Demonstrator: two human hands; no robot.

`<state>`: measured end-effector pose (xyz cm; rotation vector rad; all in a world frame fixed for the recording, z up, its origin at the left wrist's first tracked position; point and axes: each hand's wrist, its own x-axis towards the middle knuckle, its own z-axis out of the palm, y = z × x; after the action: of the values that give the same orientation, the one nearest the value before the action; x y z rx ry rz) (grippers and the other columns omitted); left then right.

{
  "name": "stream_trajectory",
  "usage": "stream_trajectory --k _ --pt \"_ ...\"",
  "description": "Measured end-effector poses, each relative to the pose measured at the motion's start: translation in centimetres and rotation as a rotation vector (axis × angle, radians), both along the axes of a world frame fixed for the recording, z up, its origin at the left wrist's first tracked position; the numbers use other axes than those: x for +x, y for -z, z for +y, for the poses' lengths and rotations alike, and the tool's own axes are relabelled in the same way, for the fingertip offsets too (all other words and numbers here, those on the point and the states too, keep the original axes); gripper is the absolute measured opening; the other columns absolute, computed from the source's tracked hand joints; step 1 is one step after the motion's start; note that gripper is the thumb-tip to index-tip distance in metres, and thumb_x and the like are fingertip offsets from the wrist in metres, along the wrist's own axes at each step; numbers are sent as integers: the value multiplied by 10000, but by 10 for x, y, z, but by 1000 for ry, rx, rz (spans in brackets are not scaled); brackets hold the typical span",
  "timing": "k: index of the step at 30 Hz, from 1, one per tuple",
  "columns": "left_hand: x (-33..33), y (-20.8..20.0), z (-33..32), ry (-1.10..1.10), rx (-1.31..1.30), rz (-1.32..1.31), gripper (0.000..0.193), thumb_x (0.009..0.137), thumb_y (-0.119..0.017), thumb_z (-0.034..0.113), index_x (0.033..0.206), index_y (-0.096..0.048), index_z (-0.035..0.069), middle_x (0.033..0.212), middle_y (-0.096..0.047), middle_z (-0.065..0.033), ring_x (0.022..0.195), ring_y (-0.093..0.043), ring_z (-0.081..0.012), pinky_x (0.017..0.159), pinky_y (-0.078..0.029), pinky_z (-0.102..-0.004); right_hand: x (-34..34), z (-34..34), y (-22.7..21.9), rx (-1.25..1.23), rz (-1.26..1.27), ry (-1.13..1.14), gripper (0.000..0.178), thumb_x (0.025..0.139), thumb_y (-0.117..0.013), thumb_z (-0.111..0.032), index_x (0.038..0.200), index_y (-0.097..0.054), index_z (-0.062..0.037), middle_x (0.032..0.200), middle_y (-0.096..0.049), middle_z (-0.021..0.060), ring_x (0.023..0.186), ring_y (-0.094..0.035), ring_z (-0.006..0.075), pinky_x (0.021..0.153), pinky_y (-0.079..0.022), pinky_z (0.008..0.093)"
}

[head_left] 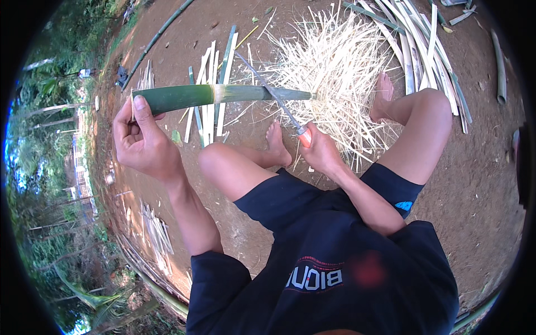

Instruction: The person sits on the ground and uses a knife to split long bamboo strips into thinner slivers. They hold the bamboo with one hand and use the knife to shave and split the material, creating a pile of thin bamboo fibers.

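Outdoors, you sit on bare brown dirt ground (480, 184), hard-packed and scattered with bits of leaf, with green trees along your left side. Ahead of your bare feet lies a loose heap of pale, thin shavings (329, 72), dry and stringy. Flat split strips (209, 95), cream on one face and green on the other, lie side by side near it, and a second bundle of long strips (424, 50) fans out beyond your right knee. A long green pole (159, 36) lies further off on the dirt.

Your left hand (142, 139) is closed around the near end of a bamboo stick (218, 95), round, smooth and green, held level in the air above the strips; the thumb lies along its top and the fingers (125, 120) curl under it. Your right hand (322, 152) is wrapped tight around the orange handle of a knife (273, 95), whose thin grey blade slants up and crosses the stick near its far, paler end.
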<state>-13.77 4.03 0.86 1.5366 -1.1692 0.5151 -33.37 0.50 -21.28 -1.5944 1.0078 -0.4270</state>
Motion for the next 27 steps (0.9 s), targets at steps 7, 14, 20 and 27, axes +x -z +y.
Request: stream_trajectory --k 7,14,20,27 --pt "16 3 2 367 -43 404 197 980 -499 125 1089 -543 -32 997 -606 -128 922 -609 -212 881 -498 -360 -9 12 -16 -37 -87 -39 327 782 -613 -120 1087 -514 -58 740 -623 223 719 -637 415 647 -502 433" --pt "20 23 -6 674 -232 505 157 1001 -447 190 1054 -513 58 1018 -525 -80 974 -501 -203 916 -427 -367 17 11 -41 -257 -230 -80 324 775 -631 -116 1075 -526 -55 745 -638 219 709 -635 422 634 -499 470" --pt "32 34 -7 705 -288 465 152 1001 -449 202 1065 -508 77 996 -508 -65 940 -487 -186 875 -422 -347 2 -10 -1 -62 14 -97 283 777 -645 -122 1014 -521 -31 735 -630 242 716 -637 423 635 -501 470" --pt "40 36 -6 713 -299 436 159 998 -466 219 1080 -502 89 941 -479 -41 910 -465 -159 833 -414 -314 6 -2 16 -109 64 -74 311 793 -627 -138 1067 -532 -25 729 -638 241 697 -650 408 646 -507 468"
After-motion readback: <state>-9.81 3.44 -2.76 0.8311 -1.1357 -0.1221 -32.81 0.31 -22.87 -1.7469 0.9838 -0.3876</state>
